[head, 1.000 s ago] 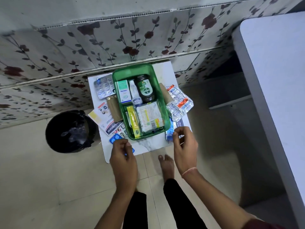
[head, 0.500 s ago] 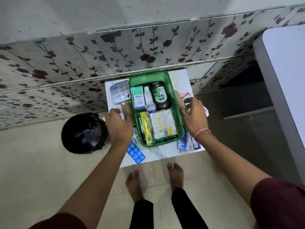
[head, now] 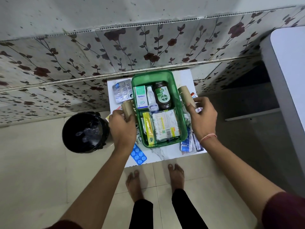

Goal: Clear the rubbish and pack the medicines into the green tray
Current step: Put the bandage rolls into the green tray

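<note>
The green tray stands on the small white table, its far end close to the flowered wall and its near end short of the table's near edge, where a strip of bare top shows. In it lie an Optibex box, a small white bottle, a dark Dettol bottle, a yellow tube and a pack of cotton buds.

The left hand is at the tray's left side, fingers wrapped round a brown cardboard roll. The right hand is at the tray's right side, fingers closed on a second roll that points away and up over the tray rim.

Left of the tray a silver blister strip lies at the far left corner; a blue blister strip hangs over the near left edge. Right of the tray, dressing packets reach the right near edge, and foil packs show beyond the right hand. A black bin stands on the floor just left of the table, its mouth open and clear of the left arm. The floor to the right is open up to a white counter.

Half a second ago both hands were pressed down on the rolls beside the tray; now each roll is lifted, the right one higher. The tray and its contents have kept their places.
</note>
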